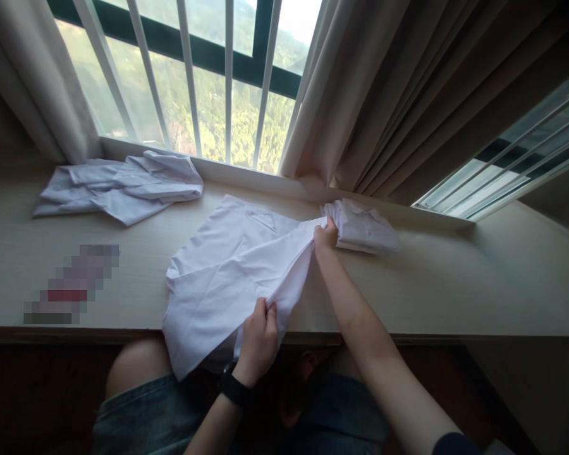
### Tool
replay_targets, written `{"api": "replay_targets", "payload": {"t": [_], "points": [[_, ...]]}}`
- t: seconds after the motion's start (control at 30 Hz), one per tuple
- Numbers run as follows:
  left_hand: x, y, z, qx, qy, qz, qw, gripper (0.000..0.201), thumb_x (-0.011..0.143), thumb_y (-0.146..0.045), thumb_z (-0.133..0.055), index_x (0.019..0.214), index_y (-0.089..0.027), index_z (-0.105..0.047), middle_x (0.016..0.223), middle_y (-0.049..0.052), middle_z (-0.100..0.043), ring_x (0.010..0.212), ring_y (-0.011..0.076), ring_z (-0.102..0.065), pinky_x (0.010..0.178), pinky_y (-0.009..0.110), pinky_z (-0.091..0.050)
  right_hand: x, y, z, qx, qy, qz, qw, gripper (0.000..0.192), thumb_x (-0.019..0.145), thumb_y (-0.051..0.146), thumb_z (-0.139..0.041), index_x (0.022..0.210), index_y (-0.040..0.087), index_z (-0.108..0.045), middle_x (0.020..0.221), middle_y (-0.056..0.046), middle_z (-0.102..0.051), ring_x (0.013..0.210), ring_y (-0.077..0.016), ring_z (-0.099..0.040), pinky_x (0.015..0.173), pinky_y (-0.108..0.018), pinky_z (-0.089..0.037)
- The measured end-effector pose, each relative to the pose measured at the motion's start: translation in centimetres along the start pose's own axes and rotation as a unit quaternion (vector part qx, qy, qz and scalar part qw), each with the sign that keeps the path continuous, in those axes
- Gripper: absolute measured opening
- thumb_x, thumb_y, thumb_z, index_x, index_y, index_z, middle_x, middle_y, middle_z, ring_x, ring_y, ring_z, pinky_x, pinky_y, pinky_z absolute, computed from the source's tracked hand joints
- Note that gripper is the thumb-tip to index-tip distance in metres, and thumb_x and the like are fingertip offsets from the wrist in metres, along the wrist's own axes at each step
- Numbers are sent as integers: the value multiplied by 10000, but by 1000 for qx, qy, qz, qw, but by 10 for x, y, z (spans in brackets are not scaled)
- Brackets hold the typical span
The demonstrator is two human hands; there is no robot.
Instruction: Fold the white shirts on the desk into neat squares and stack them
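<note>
A white shirt [227, 272] lies spread over the front of the pale ledge, its near corner hanging past the edge above my lap. My left hand [258, 338], with a black watch on the wrist, pinches the cloth near that front edge. Farther back and to the right, my right hand [325, 234] grips another part of the same shirt and pulls it taut and slightly raised. Between the two hands the fabric runs in a straight fold. Just behind my right hand sits a folded stack of white clothing [365, 226].
Another crumpled white garment [123, 186] rests at the back left by the window [208, 95]. A pixelated patch [73, 284] hides something on the left of the ledge [431, 284]. Curtains [360, 95] hang behind, and the ledge's front edge runs above my knees.
</note>
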State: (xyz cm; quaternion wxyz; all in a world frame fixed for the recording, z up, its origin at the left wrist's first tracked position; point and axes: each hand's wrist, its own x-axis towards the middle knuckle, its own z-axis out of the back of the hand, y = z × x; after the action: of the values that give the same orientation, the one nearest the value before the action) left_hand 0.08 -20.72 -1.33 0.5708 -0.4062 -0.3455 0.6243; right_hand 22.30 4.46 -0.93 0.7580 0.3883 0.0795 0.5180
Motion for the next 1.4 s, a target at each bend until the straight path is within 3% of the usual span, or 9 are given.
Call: {"api": "replay_targets", "payload": {"t": [0.07,0.2,0.27,0.43,0.6,0.83,0.97,1.17,1.4], "points": [[10,7,15,-9,-20,43,999,166,989,-335,-369,864,-250,-436,723,-4,-584,710,198,-582,646,287,-327,-1,25,-25,-11,5,-1,1000,736,796,162,-462,1527,114,-388,1451,-167,-508,1308,-313,-522,1103,-440,-418],[25,30,31,-32,-36,93,995,177,945,-348,-424,811,-238,-454,741,-1,-588,738,197,-576,660,281,-374,-18,55,-72,-17,184,59,981,665,767,179,-594,1427,135,-519,1279,-128,-651,1183,-290,-617,1051,-398,-467],[29,41,32,-65,-36,103,992,192,923,-367,-449,791,-230,-472,744,1,-592,740,194,-581,655,277,-404,-29,55,-81,-17,208,63,976,569,799,202,-581,1366,160,-580,1208,-98,-690,1141,-264,-639,1040,-375,-474],[30,50,28,-123,-17,120,985,155,887,-371,-481,840,-226,-510,722,-3,-591,703,186,-593,643,283,-475,-51,24,-63,-57,93,176,978,494,935,203,-380,1389,173,-572,1516,-71,-472,1432,-232,-369,1216,-394,-251],[30,47,28,-135,13,137,981,124,862,-341,-480,812,-228,-490,679,-14,-566,664,173,-595,610,279,-518,-50,-13,-49,-157,222,124,954,490,974,374,-421,1426,227,-537,1569,-73,-396,1470,-322,-275,1199,-578,-194],[32,45,32,-211,58,165,962,136,820,-353,-509,794,-230,-457,662,-40,-533,620,166,-601,522,278,-548,10,-30,-52,-49,71,59,994,657,805,138,-494,1460,148,-449,1500,-123,-472,1358,-215,-465,1150,-357,-358],[34,47,31,-196,60,161,965,184,809,-413,-515,793,-237,-462,634,-48,-517,597,172,-587,505,278,-536,60,-36,-48,65,146,-7,987,825,646,129,-562,1462,169,-449,1394,-134,-566,1171,-227,-595,929,-332,-518],[36,55,30,-196,82,177,961,306,796,-540,-533,829,-237,-511,672,-25,-543,624,186,-566,519,285,-529,118,-51,-58,64,265,-4,962,293,576,142,-573,814,102,-740,724,-22,-690,670,-148,-599,682,-257,-496],[38,60,33,-196,92,179,960,369,803,-593,-538,796,-224,-536,680,-17,-525,646,168,-516,579,263,-505,155,-61,-60,6,206,-16,978,121,632,126,-570,656,125,-689,637,-42,-627,666,-156,-568,693,-274,-471]]}}
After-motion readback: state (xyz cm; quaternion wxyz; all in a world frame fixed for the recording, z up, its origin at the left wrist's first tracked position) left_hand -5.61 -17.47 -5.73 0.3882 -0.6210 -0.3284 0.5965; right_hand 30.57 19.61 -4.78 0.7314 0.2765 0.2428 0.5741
